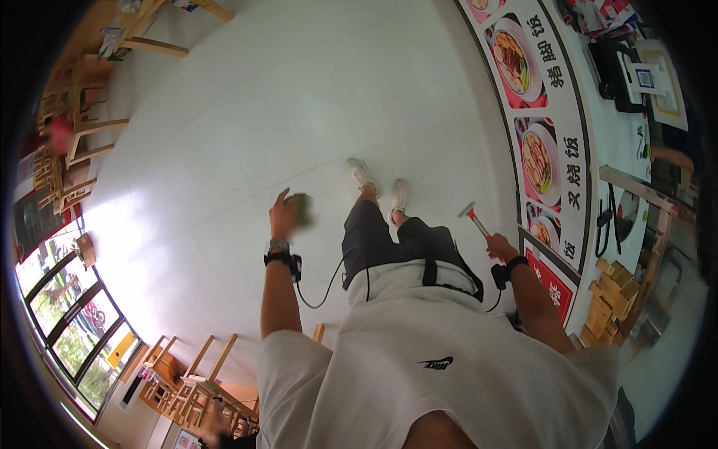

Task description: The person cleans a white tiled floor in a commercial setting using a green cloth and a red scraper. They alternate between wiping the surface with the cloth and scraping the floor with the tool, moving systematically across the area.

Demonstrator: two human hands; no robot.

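Note:
My left hand (pixel 283 216) is held out over the pale floor, its fingers partly spread. A blurred green-brown item (pixel 303 211), perhaps a cloth or pad, lies against the palm side; its exact kind cannot be told. On the other side, my right hand (pixel 501 247) is closed around the red handle of a scraper (pixel 478 220) with a metal shaft. The scraper's wide flat head points up and away from me, near the counter front. Each wrist wears a black strap with a small cabled box.
A counter front (pixel 507 120) with food pictures runs along the right. Wooden chairs and tables (pixel 101 126) line the left; more wooden stools (pixel 196 393) stand at lower left near windows (pixel 84 331). A person's arm (pixel 673 157) reaches behind the counter. Wooden blocks (pixel 611 297) sit at right.

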